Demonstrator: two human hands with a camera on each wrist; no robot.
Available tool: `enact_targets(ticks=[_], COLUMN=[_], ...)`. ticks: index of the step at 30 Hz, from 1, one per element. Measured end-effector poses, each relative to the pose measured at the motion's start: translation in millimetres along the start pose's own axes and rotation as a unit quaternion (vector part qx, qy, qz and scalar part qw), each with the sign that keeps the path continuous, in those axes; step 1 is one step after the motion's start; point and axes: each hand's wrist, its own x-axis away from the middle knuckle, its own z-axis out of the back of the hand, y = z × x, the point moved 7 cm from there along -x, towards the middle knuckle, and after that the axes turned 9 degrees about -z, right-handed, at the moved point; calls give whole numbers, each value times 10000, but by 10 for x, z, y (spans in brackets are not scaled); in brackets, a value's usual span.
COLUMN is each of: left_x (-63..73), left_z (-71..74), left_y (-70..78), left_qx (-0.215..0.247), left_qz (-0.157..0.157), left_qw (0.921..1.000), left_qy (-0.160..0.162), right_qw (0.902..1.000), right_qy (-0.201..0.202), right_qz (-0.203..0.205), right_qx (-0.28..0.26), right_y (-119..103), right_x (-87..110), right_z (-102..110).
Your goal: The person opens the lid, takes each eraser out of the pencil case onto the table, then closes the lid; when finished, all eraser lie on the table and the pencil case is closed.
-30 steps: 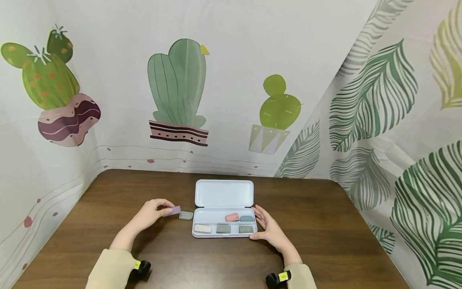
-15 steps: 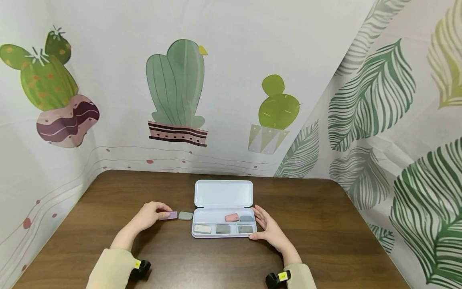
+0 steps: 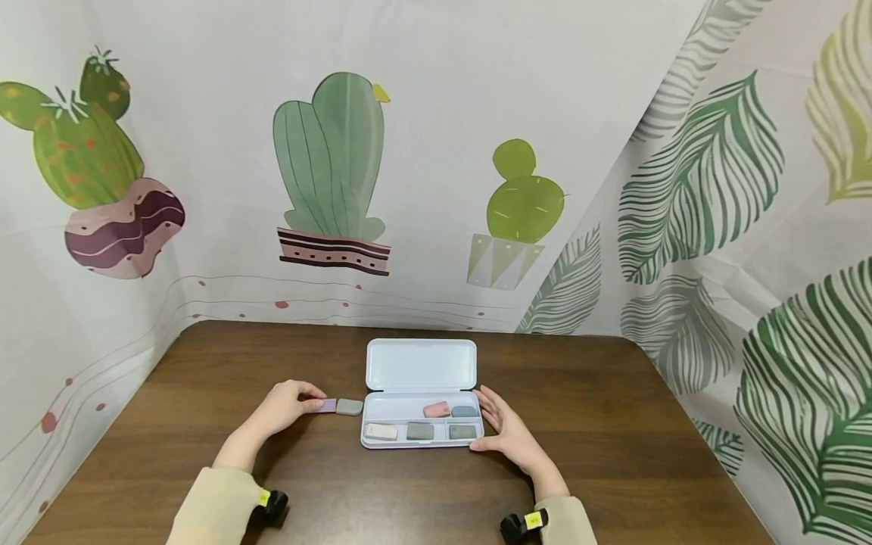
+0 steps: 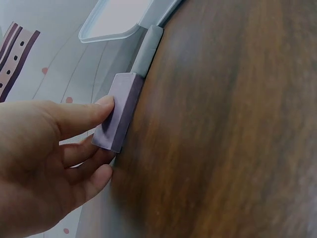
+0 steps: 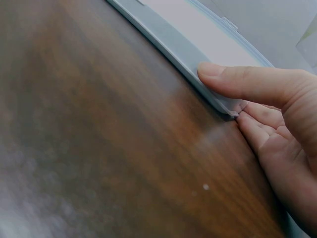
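Observation:
My left hand (image 3: pixel 282 406) pinches a purple block-shaped eraser (image 4: pixel 119 106) between thumb and fingers, low at the table. The eraser's far end meets a grey-green eraser (image 3: pixel 350 407) lying just left of the pencil case. This white pencil case (image 3: pixel 402 403) lies with its lid up and back. Inside are a pink eraser (image 3: pixel 437 409), a blue-grey one (image 3: pixel 465 412), a white one (image 3: pixel 381 431) and two grey-green ones (image 3: pixel 420 431). My right hand (image 3: pixel 507 431) holds the case's right end, thumb (image 5: pixel 218 74) on the front edge and fingers at the side.
The brown wooden table (image 3: pixel 409 499) runs back to a hanging cloth (image 3: pixel 436 151) printed with cacti and leaves. The raised lid (image 3: pixel 421 365) stands behind the case's compartments. A black wrist device (image 3: pixel 523 526) sits at each sleeve.
My left hand lowered the purple eraser to the table, first moving it slightly left, then right until it meets the grey-green eraser. The right hand stays at the pencil case.

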Motion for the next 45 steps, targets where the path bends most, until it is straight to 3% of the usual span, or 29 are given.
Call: enact_targets(ticks=[9,31,35,38,42,45], left_x=[13,-8,17,15,-32,-89], left_z=[-18,-53,-17,29,56,19], left_y=[27,-40,-20,20,128,254], left_qx=[-273,50,4,53,328,561], left_qz=[-190,-108,-141,-212,-518,-842], left_qw=[9994,9993,9983,9953,9877,9826], left_qy=[128,350,557,942,1438,1557], right_qw=[10000,9999,9999,10000,10000,9999], right_qy=[-10,45,20,-18,-41,-20], right_qz=[-47,-132,-129,-87,-80,-117], right_qx=[-50,78,9,-40,-41,-43], right_y=[12,30,16,4,-2,0], right_x=[-2,-5,-6,-5,1,4], right_z=[-4,10,-7,-23,-22,-6])
